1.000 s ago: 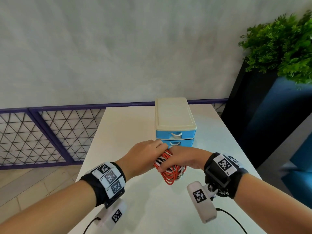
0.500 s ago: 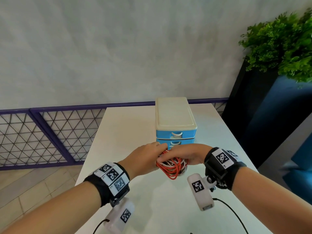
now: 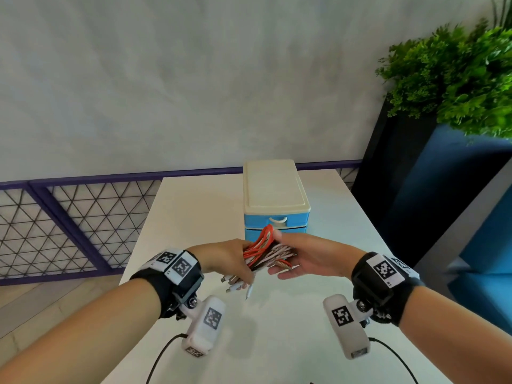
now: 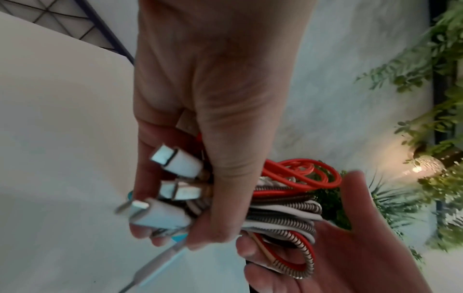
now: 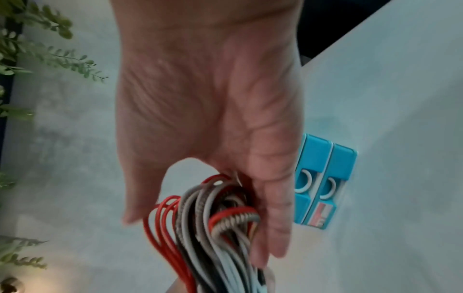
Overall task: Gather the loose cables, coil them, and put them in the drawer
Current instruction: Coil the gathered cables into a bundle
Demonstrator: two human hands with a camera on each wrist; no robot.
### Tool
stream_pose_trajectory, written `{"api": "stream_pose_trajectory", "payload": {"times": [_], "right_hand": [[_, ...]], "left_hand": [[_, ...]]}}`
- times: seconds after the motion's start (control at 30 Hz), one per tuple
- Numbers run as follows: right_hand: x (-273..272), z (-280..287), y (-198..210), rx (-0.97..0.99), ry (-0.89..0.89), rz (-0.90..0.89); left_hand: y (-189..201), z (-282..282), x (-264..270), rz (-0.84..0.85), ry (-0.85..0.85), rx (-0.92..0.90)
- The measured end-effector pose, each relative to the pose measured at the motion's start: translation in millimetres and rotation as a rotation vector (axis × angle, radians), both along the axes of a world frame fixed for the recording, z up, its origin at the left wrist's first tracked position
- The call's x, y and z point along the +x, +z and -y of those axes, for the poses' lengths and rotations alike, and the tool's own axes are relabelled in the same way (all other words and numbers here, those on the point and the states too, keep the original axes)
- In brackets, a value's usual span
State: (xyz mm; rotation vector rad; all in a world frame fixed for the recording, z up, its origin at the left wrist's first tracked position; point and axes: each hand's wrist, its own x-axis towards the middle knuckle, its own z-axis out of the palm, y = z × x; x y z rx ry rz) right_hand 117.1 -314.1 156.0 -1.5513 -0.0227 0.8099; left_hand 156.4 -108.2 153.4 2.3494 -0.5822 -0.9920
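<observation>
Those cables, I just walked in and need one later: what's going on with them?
A person is bundling them over a white table. The left hand grips the folded bundle of cables, red and white ones, with the plugs sticking out past its fingers. The right hand lies open against the looped end. The small blue drawer unit stands just behind, and both drawers look closed, so nothing is stowed yet.
</observation>
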Motion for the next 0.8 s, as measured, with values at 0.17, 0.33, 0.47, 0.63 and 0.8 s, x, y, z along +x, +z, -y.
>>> {"api": "stream_pose_trajectory", "payload": {"times": [0.17,0.33,0.47,0.63,0.8], "right_hand": [[-4.4,-9.6,-1.2,-0.030,-0.058,0.079],[-6.3,-12.8,-10.4,-0.080,-0.049,0.099],[-6.2,-6.7,-25.0,0.084,-0.074,0.036],[-9.2,-20.9,-36.6,0.194,-0.224,0.070],[-5.1,-48.7,-35.3,0.227,-0.424,0.120]], "left_hand": [[-6.1,3.7,-1.8,0.015,0.067,-0.090],[-16.4,3.4,-9.0,-0.009,0.109,-0.104],[-22.6,-0.1,-7.8,-0.057,0.223,-0.177],[-22.1,4.7,-4.8,-0.097,0.360,-0.311],[-23.3,23.0,-7.0,-0.014,0.416,-0.312]]}}
